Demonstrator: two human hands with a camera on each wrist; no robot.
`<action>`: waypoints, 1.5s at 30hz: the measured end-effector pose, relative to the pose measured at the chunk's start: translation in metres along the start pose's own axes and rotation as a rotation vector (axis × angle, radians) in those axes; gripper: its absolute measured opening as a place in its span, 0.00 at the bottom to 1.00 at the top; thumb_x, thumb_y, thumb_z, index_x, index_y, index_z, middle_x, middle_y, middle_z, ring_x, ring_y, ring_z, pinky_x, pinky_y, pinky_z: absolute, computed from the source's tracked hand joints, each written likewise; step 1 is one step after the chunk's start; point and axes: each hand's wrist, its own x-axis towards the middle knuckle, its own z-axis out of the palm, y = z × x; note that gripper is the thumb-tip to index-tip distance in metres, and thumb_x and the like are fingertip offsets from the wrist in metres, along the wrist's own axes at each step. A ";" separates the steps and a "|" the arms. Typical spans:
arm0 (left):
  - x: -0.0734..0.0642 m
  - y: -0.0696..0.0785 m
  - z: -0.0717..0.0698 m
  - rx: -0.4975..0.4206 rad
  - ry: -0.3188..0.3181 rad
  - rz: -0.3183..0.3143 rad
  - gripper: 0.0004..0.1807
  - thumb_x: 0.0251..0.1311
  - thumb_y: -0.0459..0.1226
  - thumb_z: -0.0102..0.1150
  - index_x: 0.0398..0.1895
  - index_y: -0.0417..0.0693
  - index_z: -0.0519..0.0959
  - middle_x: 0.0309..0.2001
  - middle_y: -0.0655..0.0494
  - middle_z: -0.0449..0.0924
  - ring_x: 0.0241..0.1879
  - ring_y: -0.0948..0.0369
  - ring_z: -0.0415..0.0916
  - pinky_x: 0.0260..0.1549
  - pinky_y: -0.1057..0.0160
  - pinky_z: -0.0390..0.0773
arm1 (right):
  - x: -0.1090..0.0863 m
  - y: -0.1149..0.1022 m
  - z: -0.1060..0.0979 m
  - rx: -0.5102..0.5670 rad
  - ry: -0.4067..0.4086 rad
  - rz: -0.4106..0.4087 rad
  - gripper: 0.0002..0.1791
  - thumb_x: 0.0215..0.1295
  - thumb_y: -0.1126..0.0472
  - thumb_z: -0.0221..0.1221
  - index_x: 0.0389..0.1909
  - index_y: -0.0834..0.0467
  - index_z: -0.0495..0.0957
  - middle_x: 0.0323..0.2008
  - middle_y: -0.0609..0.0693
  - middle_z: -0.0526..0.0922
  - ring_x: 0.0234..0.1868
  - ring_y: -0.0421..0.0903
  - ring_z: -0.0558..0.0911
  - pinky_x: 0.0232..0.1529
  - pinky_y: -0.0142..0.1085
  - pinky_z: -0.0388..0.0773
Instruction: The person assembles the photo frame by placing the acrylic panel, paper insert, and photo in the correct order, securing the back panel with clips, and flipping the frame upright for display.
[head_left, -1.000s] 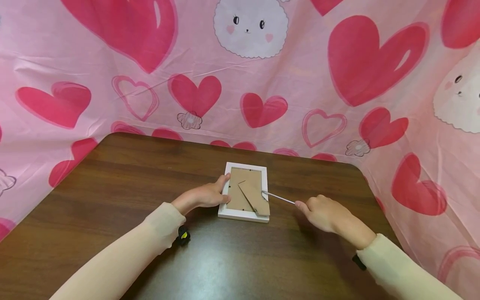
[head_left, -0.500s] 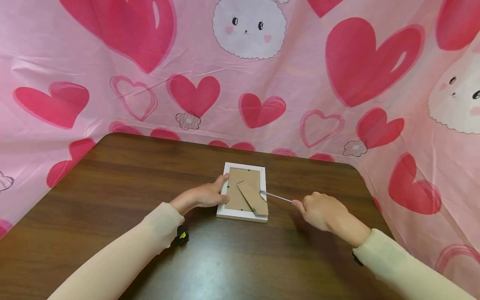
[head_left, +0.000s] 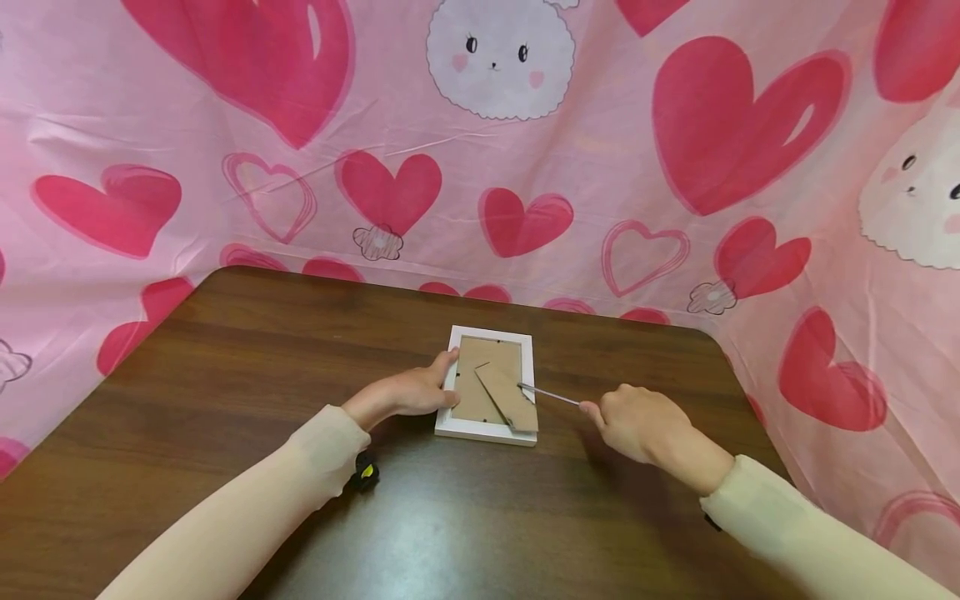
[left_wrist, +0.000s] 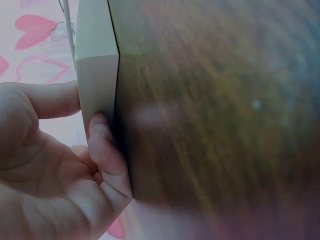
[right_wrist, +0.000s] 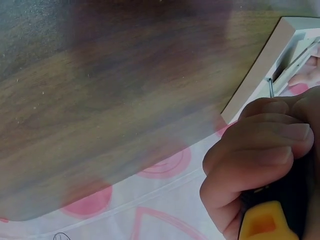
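A white picture frame [head_left: 486,430] lies face down on the table, its brown backing board [head_left: 487,352] and slanted easel stand [head_left: 512,397] uppermost. My left hand [head_left: 408,392] grips the frame's left side; in the left wrist view its thumb lies over the back and its fingers [left_wrist: 107,152] curl against the side edge. In my right hand [head_left: 643,423] is a screwdriver [head_left: 553,395], fingers wrapped round its black and yellow handle [right_wrist: 267,222]. The thin metal shaft reaches left across the frame's right border, its tip at the backing's edge beside the stand.
The dark brown wooden table [head_left: 315,333] has rounded far corners. A pink cloth [head_left: 600,167] printed with hearts hangs behind it and along both sides. Both forearms wear pale sleeves [head_left: 795,525].
My right hand has shifted slightly left, and the screwdriver tip has gone a little further in over the frame's right border. The left hand and frame hold their place.
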 end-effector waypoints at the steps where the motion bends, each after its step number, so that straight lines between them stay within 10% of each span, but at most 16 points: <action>1: 0.000 0.000 0.000 0.000 0.000 -0.001 0.47 0.76 0.40 0.55 0.87 0.42 0.38 0.83 0.33 0.50 0.78 0.39 0.58 0.77 0.40 0.57 | 0.001 0.000 0.000 -0.007 0.004 -0.003 0.29 0.83 0.46 0.50 0.17 0.51 0.76 0.17 0.46 0.74 0.21 0.45 0.76 0.33 0.51 0.83; 15: 0.000 0.001 0.000 0.012 0.005 -0.007 0.47 0.77 0.40 0.55 0.87 0.43 0.39 0.83 0.33 0.51 0.78 0.39 0.58 0.77 0.39 0.57 | -0.001 -0.015 -0.007 -0.163 0.147 -0.065 0.30 0.81 0.50 0.55 0.12 0.52 0.70 0.15 0.50 0.74 0.17 0.50 0.79 0.23 0.52 0.81; 45: -0.001 0.001 0.000 0.021 -0.003 -0.013 0.47 0.77 0.41 0.55 0.87 0.43 0.38 0.83 0.33 0.50 0.78 0.38 0.59 0.76 0.39 0.57 | 0.002 -0.012 -0.002 -0.055 -0.020 0.025 0.30 0.83 0.46 0.50 0.16 0.53 0.74 0.18 0.47 0.72 0.21 0.47 0.75 0.29 0.50 0.80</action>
